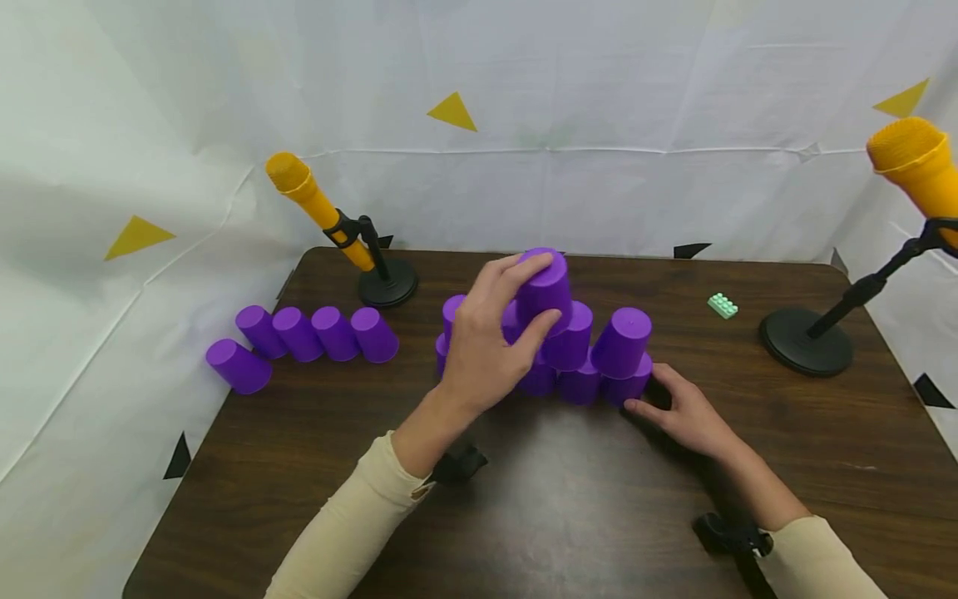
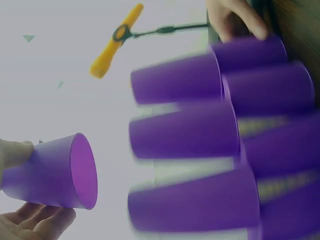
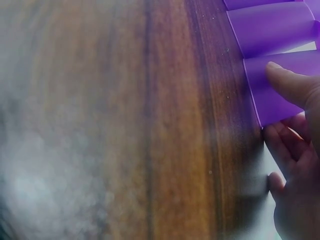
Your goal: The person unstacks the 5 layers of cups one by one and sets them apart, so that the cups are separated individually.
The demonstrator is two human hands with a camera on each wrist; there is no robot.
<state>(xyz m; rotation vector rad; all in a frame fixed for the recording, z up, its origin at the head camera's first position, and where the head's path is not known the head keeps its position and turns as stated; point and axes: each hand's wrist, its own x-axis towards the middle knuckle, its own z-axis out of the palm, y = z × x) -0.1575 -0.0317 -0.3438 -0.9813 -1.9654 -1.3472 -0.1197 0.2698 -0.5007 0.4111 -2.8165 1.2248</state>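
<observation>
My left hand (image 1: pixel 482 341) grips an upside-down purple cup (image 1: pixel 542 291) around its sides, thumb opposite the fingers. In the left wrist view that cup (image 2: pixel 50 170) hangs apart from the stack, its open rim facing the cups below. The stack has two rows of inverted purple cups; an upper-row cup (image 1: pixel 624 341) marks its right end, and my left forearm hides part of its left side. Low at the right end, my right hand (image 1: pixel 688 416) holds the bottom corner cup (image 3: pixel 280 90), thumb across the front and fingers around the far side.
Several more purple cups (image 1: pixel 239 366) stand in a line at the table's left edge. Two yellow microphones on black stands (image 1: pixel 387 284) (image 1: pixel 807 343) flank the back of the table (image 1: pixel 569 516). A small green toy brick (image 1: pixel 723 306) lies at the back right.
</observation>
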